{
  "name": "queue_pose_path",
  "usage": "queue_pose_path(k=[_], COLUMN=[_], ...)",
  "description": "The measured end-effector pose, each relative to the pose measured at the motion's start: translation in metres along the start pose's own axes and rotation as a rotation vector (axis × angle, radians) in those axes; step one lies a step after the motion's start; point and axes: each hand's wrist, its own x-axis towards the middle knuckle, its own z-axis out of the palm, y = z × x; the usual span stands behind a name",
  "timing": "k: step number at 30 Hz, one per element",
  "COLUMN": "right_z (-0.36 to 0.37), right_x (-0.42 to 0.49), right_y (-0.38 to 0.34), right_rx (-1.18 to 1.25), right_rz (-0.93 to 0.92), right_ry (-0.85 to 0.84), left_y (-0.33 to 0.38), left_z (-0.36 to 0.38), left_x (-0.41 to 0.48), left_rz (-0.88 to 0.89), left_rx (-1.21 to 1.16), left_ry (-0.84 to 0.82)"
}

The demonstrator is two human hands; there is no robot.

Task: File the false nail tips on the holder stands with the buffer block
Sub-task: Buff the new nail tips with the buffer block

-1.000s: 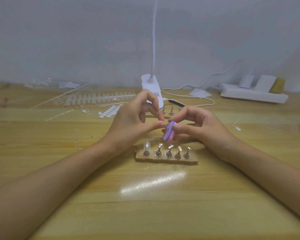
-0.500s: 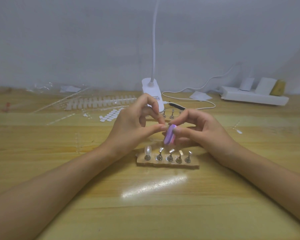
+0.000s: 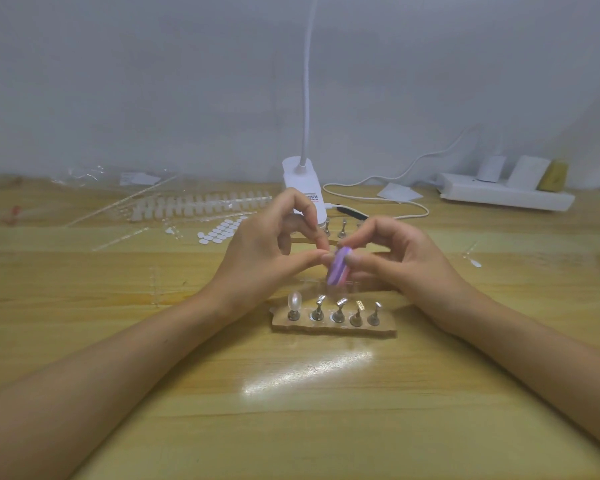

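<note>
Where the lower half of the frame is filled by a pale, glossy wooden tabletop (image 3: 291, 427), a streak of glare lies on the grain between two bare forearms, both cut off by the bottom corners. Just above it, a ragged cardboard strip (image 3: 333, 330) carries a row of five small metal holder stands (image 3: 336, 311); the leftmost bears a pearly oval false nail tip (image 3: 294, 301). At the centre of the frame, above the row, the right hand (image 3: 406, 261) pinches a rounded purple-and-pink buffer block (image 3: 338, 270) between thumb and curled fingers. The left hand (image 3: 257, 258) brings thumb and forefinger together against the block; what it holds, if anything, is hidden. Farther up, more stands (image 3: 343, 229) peek out behind the fingers. Beyond these, white adhesive tabs (image 3: 222, 232) and clear strips of nail tips (image 3: 201, 204) lie at left. A white clip lamp base (image 3: 302, 181) with its gooseneck (image 3: 307, 81) rises at centre, a white power strip (image 3: 506, 195) sits at right, and a plain grey-white wall (image 3: 118, 81) stands behind.
</note>
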Motion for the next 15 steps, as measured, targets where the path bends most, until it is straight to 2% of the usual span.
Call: queue_pose_path(k=[3,6,7,10,13,15], right_z=[-0.0032,-0.0015,-0.0005,-0.0025,-0.0038,-0.004], right_x=[0.0017,-0.0002,-0.0004,0.0022,0.0026,0.0032], right_y=[-0.0009,0.0001,0.0005,-0.0008,0.0006,0.001], right_rx=[0.087,0.054,0.054,0.094,0.129,0.136], right_rz=[-0.026,0.019,0.011,-0.037,0.013,0.011], right_ry=[0.138,-0.025,-0.024,0.123,0.045,0.063], left_y=[0.0009,0.0009,0.001,0.0018,0.0024,0.0029], left_z=[0.0005,-0.0004,-0.0004,-0.0005,-0.0005,0.0003], left_x=[-0.0002,-0.0001,0.0,-0.0001,-0.001,-0.0014], left_rz=[0.01,0.0,0.0,0.0,0.01,0.019], left_rx=[0.008,0.001,-0.001,-0.007,-0.012,-0.01], left_ry=[-0.015,0.0,-0.004,-0.014,-0.03,-0.035])
